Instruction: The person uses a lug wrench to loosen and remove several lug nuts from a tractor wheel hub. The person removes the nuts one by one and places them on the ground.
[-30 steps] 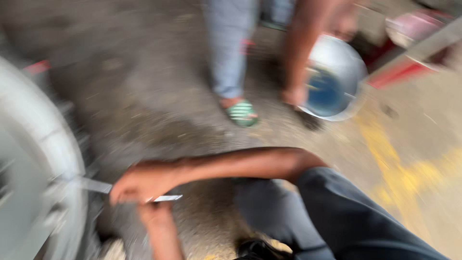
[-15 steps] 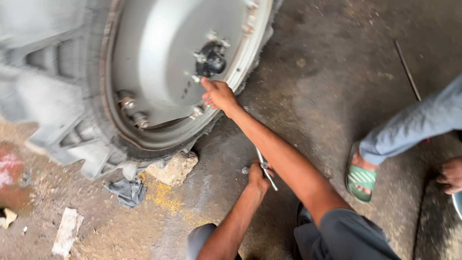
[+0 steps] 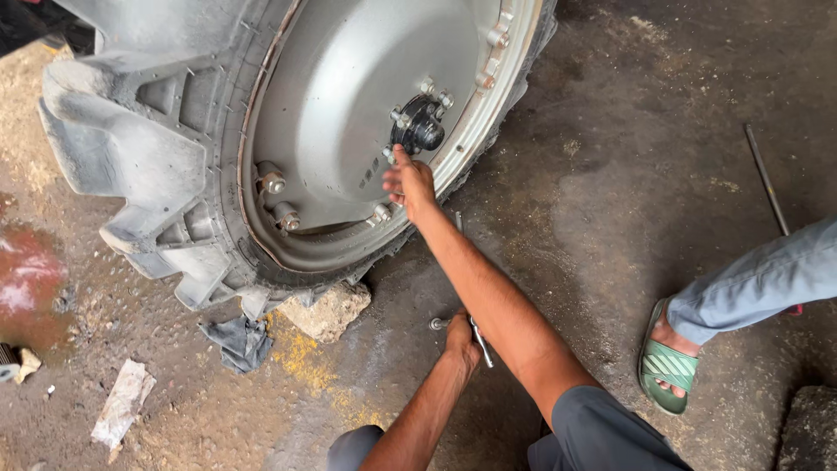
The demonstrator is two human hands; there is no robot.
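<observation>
A big grey tractor wheel (image 3: 340,113) with a lugged tyre (image 3: 131,166) fills the upper left. Its black hub (image 3: 420,126) is ringed by studs and nuts. My right hand (image 3: 408,181) reaches up to the rim disc just below the hub, fingers spread, fingertips touching a stud. My left hand (image 3: 460,336) rests low near the ground, closed around a metal wrench (image 3: 478,338) with a socket end sticking out to the left.
A stone block (image 3: 330,310) is wedged under the tyre, with a dark rag (image 3: 240,340) beside it. Another person's foot in a green sandal (image 3: 667,366) and a trouser leg stand at the right. A thin metal rod (image 3: 765,179) lies on the concrete floor.
The view swung from the other person holding a metal bowl over to the wheel. My right hand went up to the hub and stays there. My left hand keeps the wrench.
</observation>
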